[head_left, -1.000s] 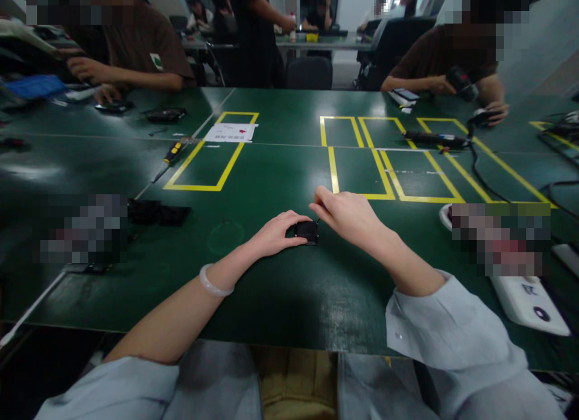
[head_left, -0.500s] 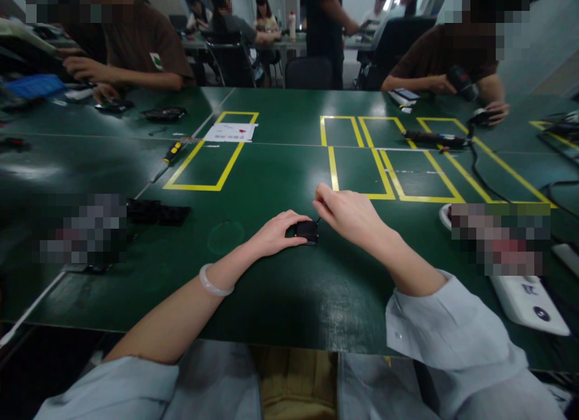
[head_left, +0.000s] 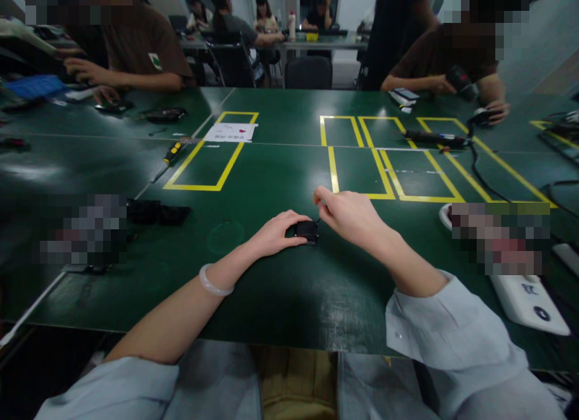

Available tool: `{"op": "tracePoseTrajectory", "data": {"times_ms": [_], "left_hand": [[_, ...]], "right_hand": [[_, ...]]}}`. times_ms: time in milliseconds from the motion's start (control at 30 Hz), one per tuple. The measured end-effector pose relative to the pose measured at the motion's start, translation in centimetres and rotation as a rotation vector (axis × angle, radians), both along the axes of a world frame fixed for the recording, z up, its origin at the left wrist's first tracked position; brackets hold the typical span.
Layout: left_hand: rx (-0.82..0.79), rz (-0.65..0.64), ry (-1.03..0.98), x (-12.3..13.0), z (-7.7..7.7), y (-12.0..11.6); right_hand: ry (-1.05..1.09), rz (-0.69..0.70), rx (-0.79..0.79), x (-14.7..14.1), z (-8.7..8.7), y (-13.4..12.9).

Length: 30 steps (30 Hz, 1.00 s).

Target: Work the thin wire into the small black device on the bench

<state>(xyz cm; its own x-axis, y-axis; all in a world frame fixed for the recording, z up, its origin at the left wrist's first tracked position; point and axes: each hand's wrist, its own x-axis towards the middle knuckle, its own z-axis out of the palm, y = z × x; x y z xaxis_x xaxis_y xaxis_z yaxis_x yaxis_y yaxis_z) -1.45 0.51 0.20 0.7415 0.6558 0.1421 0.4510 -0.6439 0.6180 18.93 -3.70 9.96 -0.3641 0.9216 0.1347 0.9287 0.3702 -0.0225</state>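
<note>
My left hand (head_left: 272, 234) is closed around a small black box-shaped part (head_left: 307, 230), thumb on its near side and fingers on its far side. The part rests on the green table top. My right hand (head_left: 351, 216) is closed just to the right of it, with finger and thumb pinched together. A thin dark rod (head_left: 318, 221) runs from beneath the right fingers to the part's right edge. Most of this rod is hidden, so its exact kind does not show.
Yellow tape frames mark the green table (head_left: 289, 178). A yellow-and-black screwdriver (head_left: 174, 151) and a paper sheet (head_left: 231, 132) lie at the left. Flat black parts (head_left: 158, 212) lie nearer. A white power strip (head_left: 527, 305) stands right. People work across the table.
My left hand and the black part stay in place. The right fingers shift very slightly. In the background, a standing person in dark clothes has moved right.
</note>
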Motion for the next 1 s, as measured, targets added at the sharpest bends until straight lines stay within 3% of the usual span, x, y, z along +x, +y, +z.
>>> {"op": "tracePoseTrajectory", "data": {"times_ms": [1000], "left_hand": [[0.003,0.002,-0.008,0.0,-0.04,0.01]], "right_hand": [[0.002,-0.055,0.012,-0.25,-0.26,0.15]]}}
